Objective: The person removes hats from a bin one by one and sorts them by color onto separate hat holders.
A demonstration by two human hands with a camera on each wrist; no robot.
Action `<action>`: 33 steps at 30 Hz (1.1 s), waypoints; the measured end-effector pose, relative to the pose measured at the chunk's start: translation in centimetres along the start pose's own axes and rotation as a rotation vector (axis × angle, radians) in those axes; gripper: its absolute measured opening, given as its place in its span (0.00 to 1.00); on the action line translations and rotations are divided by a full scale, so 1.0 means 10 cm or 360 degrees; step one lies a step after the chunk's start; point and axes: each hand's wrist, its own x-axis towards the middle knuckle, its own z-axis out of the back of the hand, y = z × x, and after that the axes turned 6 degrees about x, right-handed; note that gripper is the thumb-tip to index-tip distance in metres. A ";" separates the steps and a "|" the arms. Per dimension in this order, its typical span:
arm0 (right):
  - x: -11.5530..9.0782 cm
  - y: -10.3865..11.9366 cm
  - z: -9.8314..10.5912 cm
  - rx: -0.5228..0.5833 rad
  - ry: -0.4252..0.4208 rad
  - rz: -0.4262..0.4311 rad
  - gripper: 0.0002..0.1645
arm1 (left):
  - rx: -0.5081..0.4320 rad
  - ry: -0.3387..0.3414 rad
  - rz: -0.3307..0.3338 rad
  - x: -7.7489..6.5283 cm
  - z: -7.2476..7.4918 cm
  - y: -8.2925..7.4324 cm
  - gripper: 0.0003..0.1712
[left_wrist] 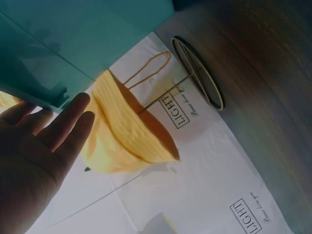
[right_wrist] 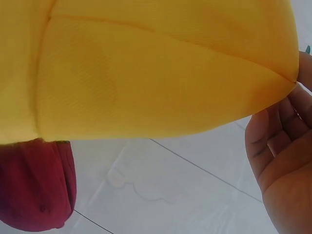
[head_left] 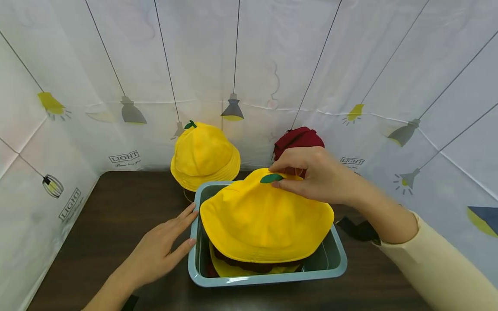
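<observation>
My right hand [head_left: 319, 175] pinches a yellow bucket hat [head_left: 268, 220] at its crown, beside a small green leaf tab. The hat hangs brim down over a blue-grey plastic basin [head_left: 272, 280] and hides most of its inside. Below its brim show another yellow brim [head_left: 231, 268] and some dark cloth, whose kind I cannot tell. With fingers nearly straight, my left hand [head_left: 159, 248] touches the basin's left rim. In the right wrist view, the raised hat [right_wrist: 161, 73] fills the upper part, and the fingertips of the right hand [right_wrist: 287, 141] meet its crown.
Behind the basin, a second yellow bucket hat [head_left: 206, 151] sits on a thin metal stand [left_wrist: 197, 73]. A dark red hat [head_left: 298, 139] is at the back right, partly behind my right hand. The dark wooden table [head_left: 128, 207] meets a white printed curtain [head_left: 202, 52].
</observation>
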 end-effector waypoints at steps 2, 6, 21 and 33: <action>0.02 0.00 0.03 -0.0008 -0.0018 -0.0004 0.19 | -0.0003 0.0004 0.0009 0.00 0.00 0.00 0.37; 0.07 0.00 0.09 -0.0019 -0.0031 -0.0009 0.19 | -0.0007 0.0012 0.0014 0.00 0.00 0.01 0.37; 0.38 -0.07 0.22 -0.0129 -0.0080 -0.0007 0.15 | 0.0001 -0.0021 -0.0048 0.01 0.01 0.04 0.36; 0.86 -0.08 0.41 -0.0293 -0.0080 -0.0136 0.11 | 0.0013 -0.0037 -0.0061 0.01 0.01 0.04 0.36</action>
